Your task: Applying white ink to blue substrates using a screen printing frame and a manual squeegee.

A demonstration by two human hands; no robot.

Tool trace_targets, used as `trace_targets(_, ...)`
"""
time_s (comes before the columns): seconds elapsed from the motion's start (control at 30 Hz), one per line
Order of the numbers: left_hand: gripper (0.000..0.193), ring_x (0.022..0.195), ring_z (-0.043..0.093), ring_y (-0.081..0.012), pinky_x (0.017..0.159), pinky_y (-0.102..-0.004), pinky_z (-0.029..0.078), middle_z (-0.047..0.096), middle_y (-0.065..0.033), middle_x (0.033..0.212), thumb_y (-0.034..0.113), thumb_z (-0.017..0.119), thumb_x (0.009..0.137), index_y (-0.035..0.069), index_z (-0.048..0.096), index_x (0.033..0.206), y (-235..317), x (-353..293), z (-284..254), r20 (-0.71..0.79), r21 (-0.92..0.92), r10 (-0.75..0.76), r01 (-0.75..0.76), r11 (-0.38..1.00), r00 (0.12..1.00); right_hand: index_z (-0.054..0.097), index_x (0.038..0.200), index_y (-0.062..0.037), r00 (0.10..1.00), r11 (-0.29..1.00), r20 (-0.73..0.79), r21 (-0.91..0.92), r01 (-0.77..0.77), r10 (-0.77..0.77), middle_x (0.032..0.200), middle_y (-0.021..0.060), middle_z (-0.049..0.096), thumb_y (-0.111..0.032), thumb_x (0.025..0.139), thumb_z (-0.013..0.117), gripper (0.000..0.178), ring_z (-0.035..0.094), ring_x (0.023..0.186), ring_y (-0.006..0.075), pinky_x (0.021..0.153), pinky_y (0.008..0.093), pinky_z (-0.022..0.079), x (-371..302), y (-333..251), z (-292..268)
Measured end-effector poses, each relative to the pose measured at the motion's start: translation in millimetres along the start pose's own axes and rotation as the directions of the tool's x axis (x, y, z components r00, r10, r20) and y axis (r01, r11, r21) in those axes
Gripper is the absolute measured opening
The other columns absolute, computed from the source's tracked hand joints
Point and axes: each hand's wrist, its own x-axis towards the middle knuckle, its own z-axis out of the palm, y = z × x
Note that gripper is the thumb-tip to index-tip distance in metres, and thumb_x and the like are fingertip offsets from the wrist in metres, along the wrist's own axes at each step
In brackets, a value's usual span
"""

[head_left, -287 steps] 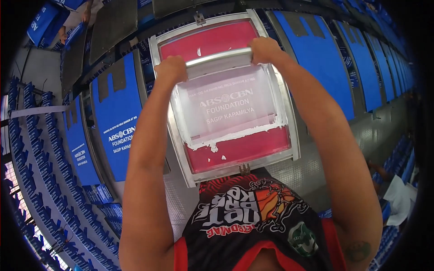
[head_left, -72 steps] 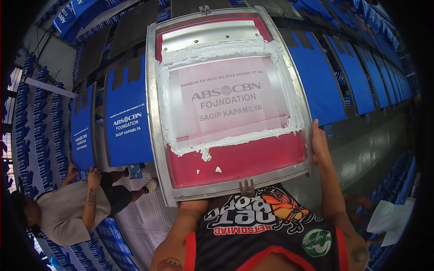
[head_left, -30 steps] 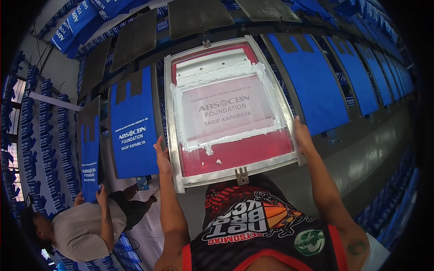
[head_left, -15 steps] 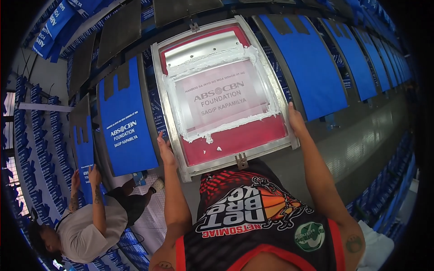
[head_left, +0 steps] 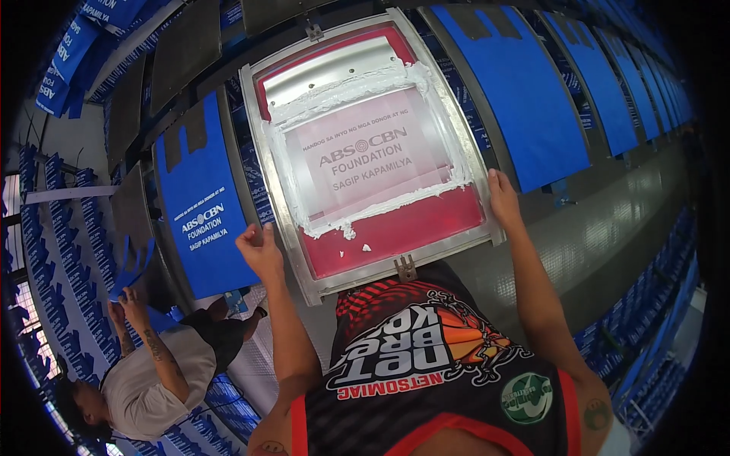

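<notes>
A silk-screen printing frame (head_left: pixel 384 267) with metal edges and red mesh lies before me. A silver squeegee (head_left: pixel 327 80) rests across its far part, and thick white paste (head_left: pixel 289 171) rings the pale printed window. My left hand (head_left: pixel 261 252) is just off the frame's left edge, fingers bent and thumb apart, with nothing visible in it. Along the right edge, my right hand (head_left: pixel 503 201) has its fingers stretched out beside the metal, seemingly touching it. Left of the frame, a blue bag (head_left: pixel 201 228) with white print lies on a dark board.
More blue bags (head_left: pixel 517 99) lie on boards in a row to the right. At the lower left a co-worker (head_left: pixel 163 372) holds a blue bag (head_left: pixel 137 270) in both hands. Printed blue bags (head_left: pixel 65 68) hang in lines around the room.
My left hand has come off the frame's left edge and moved left. My right hand stays by the right edge. The co-worker has peeled a blue bag up from its board.
</notes>
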Motion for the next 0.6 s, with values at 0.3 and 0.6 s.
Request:
trace_targets(0.3, 0.021, 0.098, 0.054, -0.0295, 0.083, -0.0394, 0.044, 0.057, -0.0130, 0.106, 0.012, 0.070, 0.079, 0.005, 0.067, 0.099, 96.9, 17.8, 95.5, 0.578, 0.161, 0.549, -0.744, 0.649, 0.604, 0.064, 0.103, 0.0022, 0.644, 0.987, 0.762, 0.041, -0.153, 0.068, 0.085, 0.0100, 0.067, -0.027, 0.090, 0.063, 0.032, 0.062, 0.080, 0.0142, 0.072, 0.0294, 0.050, -128.4, -21.8, 7.0)
trace_targets(0.6, 0.033, 0.112, 0.042, -0.0300, 0.094, -0.0437, 0.034, 0.050, -0.0127, 0.118, 0.024, 0.069, 0.081, 0.011, 0.068, 0.111, 104.8, 16.8, 137.0, 0.783, 0.279, 0.425, -0.868, 0.411, 0.454, 0.065, 0.108, -0.0016, 0.610, 0.971, 0.784, 0.043, -0.237, 0.114, 0.082, 0.0155, 0.067, -0.031, 0.089, 0.062, 0.035, 0.064, 0.073, 0.0226, 0.070, 0.0334, 0.049, -161.9, -15.9, 60.8)
